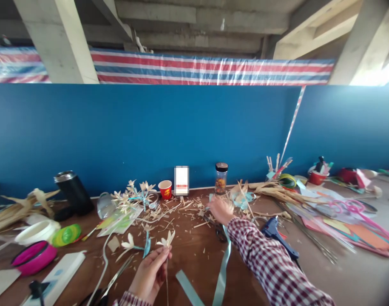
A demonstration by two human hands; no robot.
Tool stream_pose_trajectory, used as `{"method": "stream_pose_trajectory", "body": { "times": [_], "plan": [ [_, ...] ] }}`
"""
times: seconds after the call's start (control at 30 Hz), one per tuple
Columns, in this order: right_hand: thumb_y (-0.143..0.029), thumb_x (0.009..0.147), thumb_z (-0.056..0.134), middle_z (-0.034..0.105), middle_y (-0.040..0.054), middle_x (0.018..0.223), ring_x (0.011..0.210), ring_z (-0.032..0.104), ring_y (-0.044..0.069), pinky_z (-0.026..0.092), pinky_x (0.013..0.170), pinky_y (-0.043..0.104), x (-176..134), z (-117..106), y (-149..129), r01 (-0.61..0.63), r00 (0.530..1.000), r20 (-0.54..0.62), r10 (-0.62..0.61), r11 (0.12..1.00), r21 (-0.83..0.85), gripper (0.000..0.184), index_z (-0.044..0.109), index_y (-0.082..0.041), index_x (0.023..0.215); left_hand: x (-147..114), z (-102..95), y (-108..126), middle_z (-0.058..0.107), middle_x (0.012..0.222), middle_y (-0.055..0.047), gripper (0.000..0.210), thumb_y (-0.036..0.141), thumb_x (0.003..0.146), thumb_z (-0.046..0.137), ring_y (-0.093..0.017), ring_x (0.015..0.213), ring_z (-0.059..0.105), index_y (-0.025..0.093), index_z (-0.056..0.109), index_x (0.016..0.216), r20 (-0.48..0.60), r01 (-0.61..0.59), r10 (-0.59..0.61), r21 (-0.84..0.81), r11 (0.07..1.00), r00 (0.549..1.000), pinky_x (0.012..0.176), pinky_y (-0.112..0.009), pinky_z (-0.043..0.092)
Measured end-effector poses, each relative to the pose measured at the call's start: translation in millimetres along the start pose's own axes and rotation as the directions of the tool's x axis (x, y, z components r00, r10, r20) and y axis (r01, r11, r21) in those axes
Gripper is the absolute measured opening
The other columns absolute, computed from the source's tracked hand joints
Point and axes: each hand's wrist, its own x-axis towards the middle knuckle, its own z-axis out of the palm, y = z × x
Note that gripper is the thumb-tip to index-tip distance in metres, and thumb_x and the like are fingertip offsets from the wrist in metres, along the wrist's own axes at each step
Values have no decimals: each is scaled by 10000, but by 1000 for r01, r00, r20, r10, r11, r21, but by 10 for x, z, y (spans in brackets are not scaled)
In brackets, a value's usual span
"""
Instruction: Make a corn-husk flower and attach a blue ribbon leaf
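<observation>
My left hand [152, 272] is closed round the thin stem of a cream flower [166, 240] made of dried, husk-like petals, held upright above the table. My right hand [220, 210] reaches out to the middle of the table with curled fingers. A light blue ribbon [224, 263] runs from beneath that hand toward the front edge and loops back; a bluish bit shows at the fingertips, though the grip is partly hidden. Beside my left hand lies another cream flower [129, 242] with blue ribbon on its stem. Scissors [116, 276] lie to its left.
A bunch of finished flowers [140, 195], a red paper cup [165, 189] and a jar [221, 178] stand at the back. Right of my forearm lies a blue glue gun [279, 236]. A black flask [73, 193] stands left; husk scraps litter the brown table [194, 259].
</observation>
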Motion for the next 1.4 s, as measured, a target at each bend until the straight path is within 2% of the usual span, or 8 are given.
{"method": "stream_pose_trajectory", "body": {
  "times": [0.13,0.23,0.37,0.47,0.6,0.87,1.13,1.4],
  "plan": [
    [-186,847,401,584,77,995,957,511,191,385,832,304,-90,-144,-127,62,985,-169,-25,975,215,205,574,-162,954,114,5,11,616,635,-4,92,96,721,640,-23,388,486,123,650,809,29,12,-12,2,1000,1000,351,-106,403],
    [-301,890,363,585,33,797,726,549,148,428,665,262,-280,-303,-278,119,977,-212,17,780,614,213,526,-172,935,242,122,5,614,632,-20,65,92,720,639,-29,402,486,104,653,783,142,25,-17,-57,998,990,359,-113,394],
    [-339,868,445,566,-14,720,624,513,109,400,565,221,-556,-401,-439,81,997,-69,-42,489,868,233,476,-200,1052,426,384,-10,602,637,-11,29,110,722,642,-23,428,490,122,652,747,179,41,-18,-125,991,984,380,-104,383],
    [-348,825,525,584,-23,689,577,503,95,385,530,207,-629,-307,-499,-26,987,83,-136,380,925,258,479,-198,1030,532,593,-37,589,630,-4,18,110,718,644,-24,446,487,128,645,718,216,15,15,-137,990,976,423,-113,404],
    [-354,800,549,573,-20,659,595,502,100,384,549,205,-575,-77,-553,17,983,73,-168,480,877,188,559,-170,762,609,762,-102,549,556,18,33,135,697,666,-45,430,455,133,635,706,229,-39,68,-127,991,971,413,-147,396],
    [-334,827,478,559,-8,645,608,497,131,382,567,227,-507,232,-506,48,999,-50,-15,662,748,207,595,-175,765,673,690,-280,586,568,6,179,186,589,756,-65,441,468,116,660,723,331,-16,57,-125,992,942,456,-191,416],
    [-363,831,487,593,11,680,621,510,133,388,556,228,-556,311,-438,20,999,-35,10,653,757,241,608,-166,767,638,703,-338,566,536,27,215,201,531,790,-62,470,482,123,672,693,391,17,51,-169,985,919,467,-177,427],
    [-382,803,537,592,6,676,622,535,120,426,569,234,-608,329,-430,23,1000,-27,2,495,868,244,597,-147,780,580,675,-307,570,528,16,286,198,497,815,-62,482,504,100,673,725,472,40,32,-142,989,881,476,-172,444]
  ]
}}
